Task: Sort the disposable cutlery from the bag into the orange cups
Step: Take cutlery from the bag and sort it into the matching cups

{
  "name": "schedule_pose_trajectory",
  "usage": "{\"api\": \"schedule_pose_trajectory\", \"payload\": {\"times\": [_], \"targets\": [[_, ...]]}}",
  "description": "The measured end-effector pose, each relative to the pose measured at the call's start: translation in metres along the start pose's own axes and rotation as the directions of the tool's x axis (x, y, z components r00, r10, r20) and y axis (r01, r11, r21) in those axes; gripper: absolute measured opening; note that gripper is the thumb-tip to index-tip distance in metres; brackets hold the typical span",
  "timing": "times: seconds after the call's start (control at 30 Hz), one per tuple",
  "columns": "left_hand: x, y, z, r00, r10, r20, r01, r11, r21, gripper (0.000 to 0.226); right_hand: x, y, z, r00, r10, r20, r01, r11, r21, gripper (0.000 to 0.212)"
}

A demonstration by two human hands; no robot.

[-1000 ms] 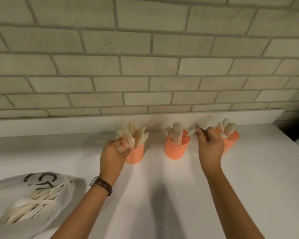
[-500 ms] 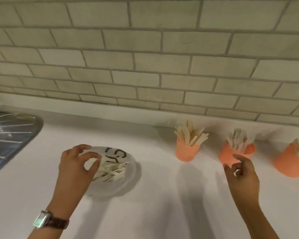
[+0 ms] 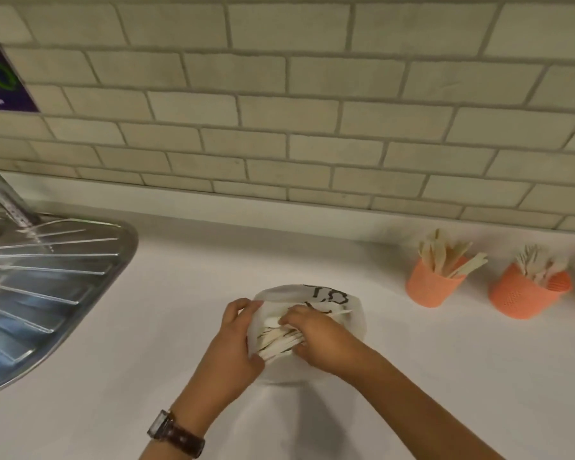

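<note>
A white plastic bag [image 3: 316, 293] with black lettering lies on the white counter, its mouth facing me, with pale cutlery [image 3: 276, 340] inside. My left hand [image 3: 233, 346] grips the bag's left edge and holds it apart. My right hand [image 3: 316, 340] is inside the bag's mouth, fingers closed over a bunch of the cutlery. At the right stand two orange cups: one [image 3: 429, 288] holding knives, one [image 3: 525, 295] holding forks. A third cup is cut off at the right edge.
A steel sink drainboard [image 3: 47, 287] fills the left side, with a tap [image 3: 7, 204] above it. A tiled wall [image 3: 279, 111] runs along the back of the counter [image 3: 445, 376]. A purple sign [image 3: 0, 78] hangs at the upper left.
Both hands left the cups and came to the bag. The left hand took hold of the bag's edge and the right hand reached in among the cutlery. The view swung left.
</note>
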State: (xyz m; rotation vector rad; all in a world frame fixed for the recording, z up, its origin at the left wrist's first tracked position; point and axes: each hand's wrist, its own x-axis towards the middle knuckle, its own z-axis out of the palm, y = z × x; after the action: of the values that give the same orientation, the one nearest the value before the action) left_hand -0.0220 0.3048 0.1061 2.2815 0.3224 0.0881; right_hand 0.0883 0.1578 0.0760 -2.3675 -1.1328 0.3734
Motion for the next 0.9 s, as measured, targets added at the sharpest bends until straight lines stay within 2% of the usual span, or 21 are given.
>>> {"api": "schedule_pose_trajectory", "payload": {"times": [0.1,0.17,0.33,0.43,0.5,0.6,0.73,0.9], "targets": [[-0.005,-0.003,-0.006,0.997,0.02,0.074,-0.018,1.0,-0.025,0.077,0.024,0.008,0.015,0.971,0.142,0.194,-0.054,0.915,-0.399,0.054],[-0.007,-0.003,-0.008,0.994,0.047,0.102,-0.043,0.998,-0.044,0.075,0.03,0.01,0.019,0.955,0.205,0.214,-0.069,0.856,-0.513,0.047],[-0.009,-0.015,-0.004,0.993,0.059,0.104,-0.049,0.994,-0.095,0.081,0.033,0.01,0.015,0.976,0.115,0.183,-0.025,0.9,-0.435,0.031],[-0.009,-0.015,-0.007,0.993,0.046,0.106,-0.033,0.992,-0.123,0.083,0.03,0.007,0.011,0.981,0.017,0.196,0.058,0.927,-0.371,0.034],[-0.008,-0.013,-0.007,0.993,0.049,0.111,-0.034,0.99,-0.138,0.082,0.029,0.0,0.011,0.971,0.005,0.239,0.098,0.903,-0.418,0.04],[-0.008,-0.01,-0.006,0.993,0.048,0.109,-0.031,0.988,-0.15,0.083,0.034,-0.006,0.015,0.946,0.059,0.318,0.109,0.868,-0.485,0.045],[-0.007,-0.01,-0.009,0.994,0.052,0.095,-0.039,0.99,-0.138,0.079,0.046,-0.006,-0.001,0.852,0.248,0.461,-0.016,0.893,-0.45,0.051],[-0.007,-0.005,-0.013,0.995,0.067,0.079,-0.054,0.986,-0.157,0.072,0.053,-0.008,-0.024,0.78,0.302,0.549,-0.038,0.898,-0.439,0.07]]}}
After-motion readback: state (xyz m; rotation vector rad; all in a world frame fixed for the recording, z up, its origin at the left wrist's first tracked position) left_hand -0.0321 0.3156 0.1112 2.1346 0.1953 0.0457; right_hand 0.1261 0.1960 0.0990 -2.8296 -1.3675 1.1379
